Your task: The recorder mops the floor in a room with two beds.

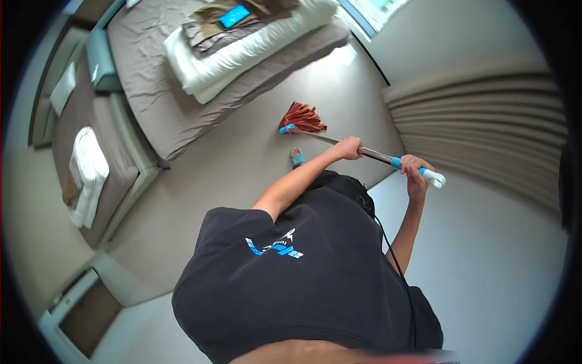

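Observation:
A mop stretches out in front of me, its red-brown strip head [305, 117] spread on the floor and joined by a blue socket to a metal pole [377, 156]. My left hand [348, 148] is wrapped round the middle of the pole. Higher up, close to the blue and white grip end [434, 178], my right hand [416, 167] is closed on the same mop. The pole slants from the head at the left up to the white end at the right. One foot in a blue slipper [297, 158] shows just below the mop head.
A bed [182, 115] with grey-brown sheets stands ahead, bearing a folded white quilt [242, 57], clothes and a phone [234, 17]. Another bed at left holds white folded bedding [90, 164]. Long beige curtains [479, 121] hang at right. A black cable [397, 258] runs beside my body.

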The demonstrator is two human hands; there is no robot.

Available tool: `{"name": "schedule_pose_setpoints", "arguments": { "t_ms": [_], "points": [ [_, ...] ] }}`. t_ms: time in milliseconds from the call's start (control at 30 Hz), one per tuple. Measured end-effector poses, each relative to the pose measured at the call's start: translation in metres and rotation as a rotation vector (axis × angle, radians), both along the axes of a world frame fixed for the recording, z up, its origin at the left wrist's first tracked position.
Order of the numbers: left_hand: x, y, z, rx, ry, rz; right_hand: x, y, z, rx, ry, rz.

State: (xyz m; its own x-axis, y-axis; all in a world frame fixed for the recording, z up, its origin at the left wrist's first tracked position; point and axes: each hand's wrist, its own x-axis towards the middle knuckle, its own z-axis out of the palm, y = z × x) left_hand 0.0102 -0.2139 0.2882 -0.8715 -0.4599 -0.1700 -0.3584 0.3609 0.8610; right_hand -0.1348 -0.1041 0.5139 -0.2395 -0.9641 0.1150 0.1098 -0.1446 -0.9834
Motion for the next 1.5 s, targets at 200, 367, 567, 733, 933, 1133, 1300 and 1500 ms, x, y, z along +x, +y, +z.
{"name": "schedule_pose_setpoints", "arguments": {
  "t_ms": [200,367,567,733,933,1133,1300,1500],
  "points": [
    [0.085,-0.018,-0.016,0.078,-0.270,0.334,0.028,-0.075,-0.035,0.058,-0.090,0.298],
    [0.135,-0.004,-0.036,0.131,-0.338,0.615,0.048,-0.116,-0.069,0.089,-0.118,0.527],
    [0.088,-0.014,-0.027,-0.099,-0.274,0.772,0.009,-0.159,-0.053,0.125,-0.197,0.628],
    [-0.021,-0.061,-0.015,-0.333,-0.140,0.694,-0.094,-0.190,-0.005,0.155,-0.178,0.508],
    [-0.173,-0.131,0.006,-0.233,-0.065,0.286,-0.215,-0.180,0.025,0.032,-0.131,0.225],
    [-0.303,-0.179,0.001,-0.224,0.102,0.039,-0.275,-0.172,0.046,-0.018,0.021,-0.007],
    [-0.362,-0.215,0.028,-0.065,0.284,-0.072,-0.296,-0.198,0.062,-0.067,0.136,-0.172],
    [-0.386,-0.283,0.057,0.062,0.429,-0.071,-0.300,-0.291,0.085,-0.150,0.244,-0.176]
  ]
}}
